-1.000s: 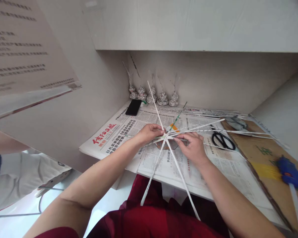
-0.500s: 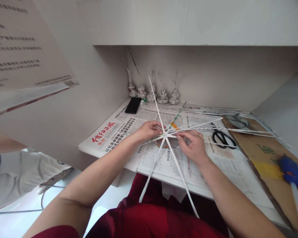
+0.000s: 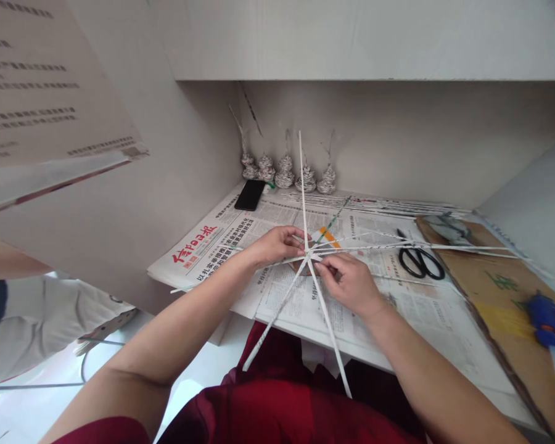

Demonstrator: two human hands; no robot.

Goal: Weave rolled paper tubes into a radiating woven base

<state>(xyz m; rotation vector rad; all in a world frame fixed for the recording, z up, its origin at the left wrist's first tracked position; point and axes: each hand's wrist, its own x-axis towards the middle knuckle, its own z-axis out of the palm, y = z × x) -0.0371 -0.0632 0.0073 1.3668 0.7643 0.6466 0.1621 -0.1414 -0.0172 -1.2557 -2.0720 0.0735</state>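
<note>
Several rolled paper sticks (image 3: 326, 320) cross in a star just above the newspaper (image 3: 277, 302), their ends pointing up, sideways and down toward my lap. My left hand (image 3: 280, 245) pinches the star close to its centre on the left. On the right of the centre, the closed thumb and fingers of my right hand (image 3: 345, 280) grip a stick's near part; my knuckles hide some of it. Beneath the crossing a small brownish piece shows in part. A green-patterned stick (image 3: 335, 219) slants up behind the star, beside an orange and white item (image 3: 328, 237).
Several coiled paper gourds (image 3: 285, 172) stand along the back wall, with a black phone (image 3: 250, 195) in front. More paper sticks (image 3: 383, 203) lie behind. To the right are black scissors (image 3: 420, 262), a cardboard sheet (image 3: 490, 296) and a blue glue gun (image 3: 550, 324). A shelf overhangs the table.
The star has turned a little clockwise: its top stick swung right and its lower ends swung left. My right hand has shifted left, closer to the centre.
</note>
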